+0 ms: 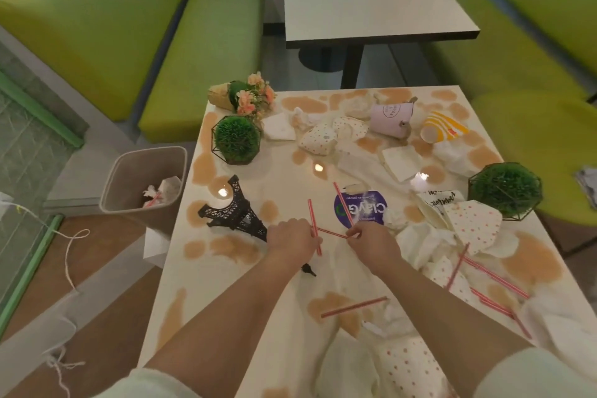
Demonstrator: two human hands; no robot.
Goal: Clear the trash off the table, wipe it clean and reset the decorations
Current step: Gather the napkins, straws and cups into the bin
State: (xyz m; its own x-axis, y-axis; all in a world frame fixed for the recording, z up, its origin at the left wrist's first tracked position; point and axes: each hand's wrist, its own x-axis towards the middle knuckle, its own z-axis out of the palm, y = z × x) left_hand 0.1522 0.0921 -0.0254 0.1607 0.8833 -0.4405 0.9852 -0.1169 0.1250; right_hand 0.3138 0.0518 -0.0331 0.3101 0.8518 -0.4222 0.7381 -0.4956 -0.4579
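The white table (284,178) is blotched with brown spills and littered with crumpled napkins, dotted paper cups and red striped straws. My left hand (292,237) grips a red straw (314,223) near the table's middle. My right hand (371,237) pinches another red straw (342,203) that lies across the purple round sticker (361,208). A third straw (331,233) runs between the two hands. A black Eiffel tower model (237,210) lies tipped over just left of my left hand. A loose straw (353,306) rests near the front edge.
A grey trash bin (129,171) with paper and a straw inside stands on the floor left of the table. Green ball plants (237,139) (505,191), a flower cone (245,97), a pink bucket (389,116) and a yellow striped cup (442,131) sit on the table. Green benches surround it.
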